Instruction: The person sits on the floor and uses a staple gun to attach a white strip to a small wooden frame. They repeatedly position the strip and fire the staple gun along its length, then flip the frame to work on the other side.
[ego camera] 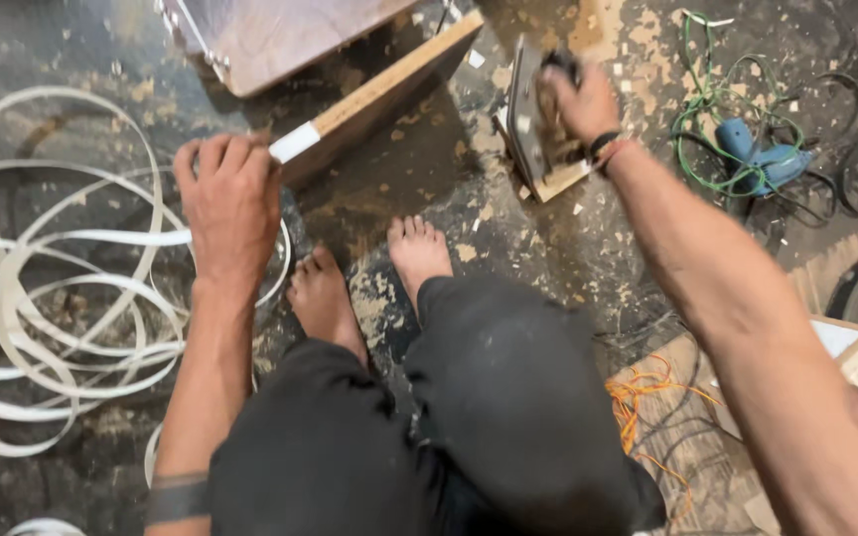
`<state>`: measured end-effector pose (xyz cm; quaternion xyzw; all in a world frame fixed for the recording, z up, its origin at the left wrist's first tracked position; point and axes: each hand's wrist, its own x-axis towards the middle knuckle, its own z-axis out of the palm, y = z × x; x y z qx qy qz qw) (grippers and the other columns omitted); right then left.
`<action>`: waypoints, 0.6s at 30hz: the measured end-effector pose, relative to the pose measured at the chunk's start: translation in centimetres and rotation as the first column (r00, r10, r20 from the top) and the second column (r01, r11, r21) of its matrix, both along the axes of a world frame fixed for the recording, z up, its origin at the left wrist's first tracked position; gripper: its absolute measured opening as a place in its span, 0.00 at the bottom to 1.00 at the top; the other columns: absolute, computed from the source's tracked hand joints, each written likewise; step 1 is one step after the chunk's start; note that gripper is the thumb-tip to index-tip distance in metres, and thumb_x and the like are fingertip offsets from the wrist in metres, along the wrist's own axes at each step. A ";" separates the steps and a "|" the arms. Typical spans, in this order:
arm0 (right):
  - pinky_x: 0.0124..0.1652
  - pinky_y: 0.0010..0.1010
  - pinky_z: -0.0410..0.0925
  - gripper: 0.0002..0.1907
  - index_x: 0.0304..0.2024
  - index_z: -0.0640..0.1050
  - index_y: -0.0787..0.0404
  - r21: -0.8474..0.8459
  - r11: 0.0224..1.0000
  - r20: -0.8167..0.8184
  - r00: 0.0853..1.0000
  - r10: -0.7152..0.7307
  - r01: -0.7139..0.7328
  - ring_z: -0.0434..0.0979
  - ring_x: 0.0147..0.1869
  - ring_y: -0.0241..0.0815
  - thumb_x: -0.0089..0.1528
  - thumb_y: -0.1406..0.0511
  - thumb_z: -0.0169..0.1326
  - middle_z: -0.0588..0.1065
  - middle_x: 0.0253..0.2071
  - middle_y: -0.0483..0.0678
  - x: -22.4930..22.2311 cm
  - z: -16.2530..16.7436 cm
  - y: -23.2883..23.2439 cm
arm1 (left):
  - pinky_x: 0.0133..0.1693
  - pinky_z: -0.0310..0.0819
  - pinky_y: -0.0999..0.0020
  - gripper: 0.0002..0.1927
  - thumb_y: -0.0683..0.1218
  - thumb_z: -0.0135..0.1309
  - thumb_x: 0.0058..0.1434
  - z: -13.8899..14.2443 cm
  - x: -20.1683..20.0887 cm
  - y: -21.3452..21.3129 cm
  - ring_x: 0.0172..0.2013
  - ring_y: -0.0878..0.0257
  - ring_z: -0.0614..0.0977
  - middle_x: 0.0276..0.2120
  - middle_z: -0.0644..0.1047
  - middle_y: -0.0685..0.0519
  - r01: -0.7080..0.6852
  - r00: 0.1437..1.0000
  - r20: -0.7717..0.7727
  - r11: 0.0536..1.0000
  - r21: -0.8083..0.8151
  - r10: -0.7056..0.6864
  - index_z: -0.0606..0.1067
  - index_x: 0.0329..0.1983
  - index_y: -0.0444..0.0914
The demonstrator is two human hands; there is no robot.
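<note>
My left hand (pixel 228 203) is closed on a white edge-banding strip (pixel 295 142) at the near end of a wooden board (pixel 389 84) that lies on its edge on the floor. The strip runs out to the left into loose white loops (pixel 62 298). My right hand (pixel 578 99) grips the handle of a flat metal iron-like tool (pixel 526 114) standing on a small wood block (pixel 558 179) to the right of the board. My bare feet (pixel 369 278) rest on the floor between the two hands.
A wooden cabinet piece (pixel 270 40) lies at the top. A blue power tool (pixel 762 159) with green and black cables sits at the right. Orange wire (pixel 643 397) and a pale box (pixel 851 352) lie by my right arm. Wood chips cover the dark floor.
</note>
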<state>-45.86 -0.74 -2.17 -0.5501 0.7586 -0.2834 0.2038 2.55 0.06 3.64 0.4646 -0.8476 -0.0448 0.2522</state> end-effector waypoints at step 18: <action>0.54 0.50 0.59 0.13 0.49 0.81 0.57 -0.071 0.764 -0.507 0.683 0.526 -0.642 0.72 0.53 0.56 0.75 0.56 0.53 0.74 0.42 0.53 16.5 4.9 -7.3 | 0.64 0.58 0.49 0.12 0.47 0.51 0.77 -0.6 -2.5 -5.0 0.58 0.51 0.74 0.54 0.77 0.46 -0.209 0.977 -0.047 0.977 -0.048 0.207 0.74 0.58 0.36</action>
